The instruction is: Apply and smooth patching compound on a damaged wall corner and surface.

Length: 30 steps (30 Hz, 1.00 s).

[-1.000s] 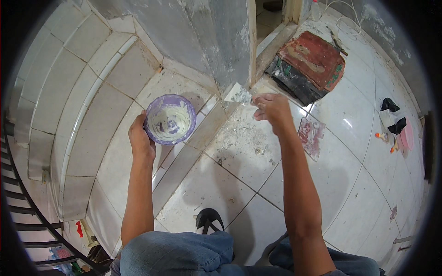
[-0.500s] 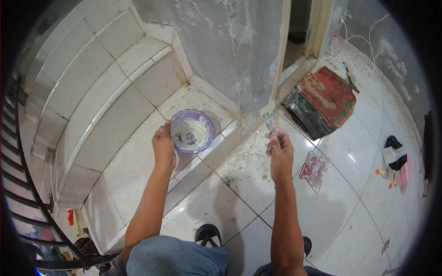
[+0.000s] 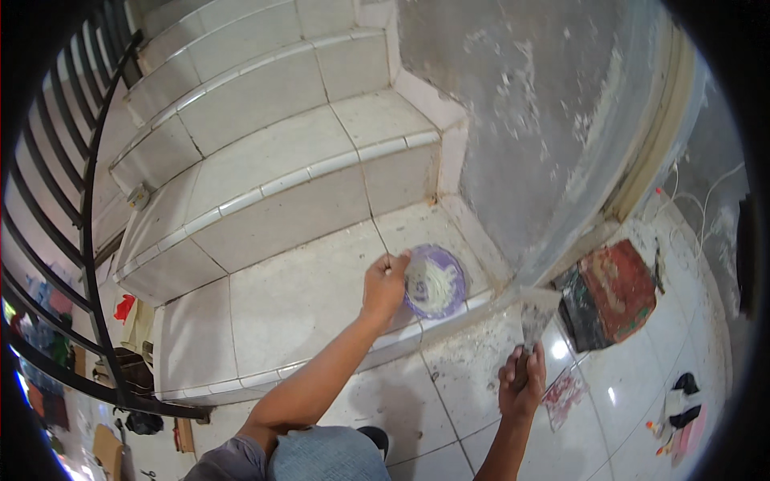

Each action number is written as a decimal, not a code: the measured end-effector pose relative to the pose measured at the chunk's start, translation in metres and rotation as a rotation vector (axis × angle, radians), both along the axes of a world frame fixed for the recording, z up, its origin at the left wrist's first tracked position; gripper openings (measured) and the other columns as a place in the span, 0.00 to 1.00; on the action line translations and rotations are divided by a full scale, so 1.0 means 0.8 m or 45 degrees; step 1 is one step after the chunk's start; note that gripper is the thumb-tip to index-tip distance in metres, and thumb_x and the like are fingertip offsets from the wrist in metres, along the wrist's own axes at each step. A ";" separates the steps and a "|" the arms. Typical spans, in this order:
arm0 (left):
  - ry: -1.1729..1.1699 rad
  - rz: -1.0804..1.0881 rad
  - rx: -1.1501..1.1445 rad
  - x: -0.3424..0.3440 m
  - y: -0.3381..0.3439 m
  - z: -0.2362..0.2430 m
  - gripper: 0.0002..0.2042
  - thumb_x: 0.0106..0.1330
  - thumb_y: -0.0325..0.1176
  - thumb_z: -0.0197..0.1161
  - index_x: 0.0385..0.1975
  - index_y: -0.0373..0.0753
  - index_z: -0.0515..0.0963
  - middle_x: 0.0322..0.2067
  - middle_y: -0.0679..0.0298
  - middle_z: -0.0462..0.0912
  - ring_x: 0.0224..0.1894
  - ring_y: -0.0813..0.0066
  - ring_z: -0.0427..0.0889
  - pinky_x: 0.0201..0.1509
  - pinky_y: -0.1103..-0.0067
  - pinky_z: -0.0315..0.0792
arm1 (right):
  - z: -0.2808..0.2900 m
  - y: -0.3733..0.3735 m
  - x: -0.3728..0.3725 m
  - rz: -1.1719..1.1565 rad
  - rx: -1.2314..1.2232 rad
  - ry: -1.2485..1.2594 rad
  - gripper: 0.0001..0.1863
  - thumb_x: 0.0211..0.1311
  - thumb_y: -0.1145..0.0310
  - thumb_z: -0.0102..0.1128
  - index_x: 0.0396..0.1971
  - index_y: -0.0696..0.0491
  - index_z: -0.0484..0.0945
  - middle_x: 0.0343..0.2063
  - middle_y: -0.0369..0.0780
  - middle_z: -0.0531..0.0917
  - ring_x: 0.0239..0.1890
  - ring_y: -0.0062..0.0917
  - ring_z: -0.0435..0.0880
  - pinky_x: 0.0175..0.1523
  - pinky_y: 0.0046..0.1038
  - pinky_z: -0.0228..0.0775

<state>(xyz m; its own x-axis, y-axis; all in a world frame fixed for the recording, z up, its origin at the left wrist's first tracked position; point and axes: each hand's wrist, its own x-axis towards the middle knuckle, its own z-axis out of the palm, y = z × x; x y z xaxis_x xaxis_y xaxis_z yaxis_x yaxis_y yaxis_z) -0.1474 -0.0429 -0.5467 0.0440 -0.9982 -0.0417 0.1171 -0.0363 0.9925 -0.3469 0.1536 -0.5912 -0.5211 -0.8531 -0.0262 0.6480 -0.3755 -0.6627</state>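
Observation:
My left hand (image 3: 384,282) grips the rim of a purple bowl (image 3: 437,280) that holds white paste. The bowl is just above the lowest white tiled step (image 3: 297,305). My right hand (image 3: 521,385) is closed around the handle of a putty knife (image 3: 536,317), whose wide blade points up toward the corner of a rough grey plastered wall (image 3: 529,120). The blade sits to the right of the bowl, apart from it.
White tiled stairs (image 3: 265,128) rise to the upper left beside a black metal railing (image 3: 72,240). A red and black box-like object (image 3: 613,293) lies on the white floor tiles at the right. Small items (image 3: 678,409) lie at the far right. White debris speckles the floor near the step.
The view has tilted up toward the stairs and wall. My left hand has kept the bowl near the step, and my right hand has drawn back lower with the putty knife.

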 end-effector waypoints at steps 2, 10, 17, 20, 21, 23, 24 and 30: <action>0.025 -0.047 0.032 -0.008 0.004 -0.006 0.18 0.67 0.40 0.60 0.16 0.42 0.66 0.17 0.75 0.62 0.22 0.86 0.58 0.26 0.81 0.56 | 0.009 0.009 0.000 0.102 -0.085 0.075 0.23 0.65 0.65 0.54 0.57 0.54 0.63 0.37 0.37 0.76 0.22 0.16 0.69 0.24 0.18 0.62; 0.425 -0.225 0.212 -0.033 0.022 -0.005 0.14 0.68 0.39 0.59 0.22 0.40 0.71 0.19 0.76 0.65 0.24 0.88 0.60 0.27 0.84 0.58 | 0.036 -0.002 0.011 0.103 -0.057 0.244 0.20 0.62 0.63 0.59 0.48 0.57 0.66 0.31 0.36 0.76 0.19 0.15 0.69 0.21 0.17 0.61; 0.466 -0.440 0.150 -0.052 0.039 -0.006 0.12 0.68 0.39 0.57 0.34 0.35 0.78 0.26 0.74 0.73 0.29 0.88 0.67 0.33 0.87 0.63 | 0.041 -0.029 0.055 -0.471 0.093 0.541 0.18 0.70 0.67 0.50 0.55 0.60 0.68 0.42 0.41 0.81 0.16 0.11 0.66 0.19 0.18 0.64; 0.458 -0.539 0.169 -0.057 0.050 -0.006 0.12 0.68 0.39 0.57 0.36 0.35 0.78 0.29 0.73 0.76 0.32 0.88 0.70 0.37 0.87 0.65 | 0.029 -0.035 0.053 -0.549 0.075 0.416 0.20 0.70 0.67 0.50 0.57 0.60 0.67 0.46 0.44 0.81 0.16 0.11 0.66 0.19 0.19 0.66; 0.407 -0.595 0.188 -0.058 0.052 -0.002 0.14 0.69 0.40 0.55 0.39 0.34 0.78 0.30 0.72 0.77 0.33 0.87 0.71 0.38 0.87 0.66 | 0.029 -0.035 0.052 -0.553 0.052 0.422 0.20 0.70 0.67 0.50 0.57 0.60 0.67 0.46 0.44 0.81 0.16 0.11 0.66 0.19 0.19 0.66; 0.363 -0.650 0.166 -0.064 0.054 -0.003 0.16 0.71 0.42 0.53 0.41 0.33 0.78 0.31 0.71 0.78 0.34 0.86 0.72 0.40 0.87 0.67 | 0.030 -0.037 0.047 -0.599 0.110 0.308 0.21 0.67 0.71 0.51 0.57 0.63 0.65 0.43 0.42 0.80 0.19 0.11 0.68 0.25 0.18 0.69; 0.429 -0.645 0.245 -0.069 0.056 -0.010 0.18 0.72 0.42 0.50 0.45 0.33 0.77 0.34 0.70 0.78 0.36 0.85 0.73 0.42 0.86 0.67 | 0.026 -0.038 0.044 -0.606 0.074 0.317 0.21 0.67 0.71 0.51 0.57 0.63 0.65 0.43 0.42 0.80 0.19 0.11 0.68 0.25 0.18 0.69; 0.929 -0.968 0.230 -0.085 0.076 -0.029 0.23 0.75 0.42 0.40 0.61 0.32 0.65 0.53 0.59 0.75 0.54 0.72 0.73 0.59 0.76 0.66 | 0.043 -0.017 0.041 -0.539 0.160 0.481 0.23 0.66 0.76 0.49 0.60 0.60 0.64 0.45 0.38 0.76 0.39 0.18 0.74 0.44 0.20 0.70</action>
<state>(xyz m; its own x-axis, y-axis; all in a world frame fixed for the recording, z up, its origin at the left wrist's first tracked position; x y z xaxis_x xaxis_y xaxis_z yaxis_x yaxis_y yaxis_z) -0.2152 0.0177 -0.5702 -0.6828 -0.7293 0.0437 0.5653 -0.4894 0.6640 -0.3141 0.1399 -0.5565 -0.8092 -0.5704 0.1407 0.1681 -0.4542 -0.8749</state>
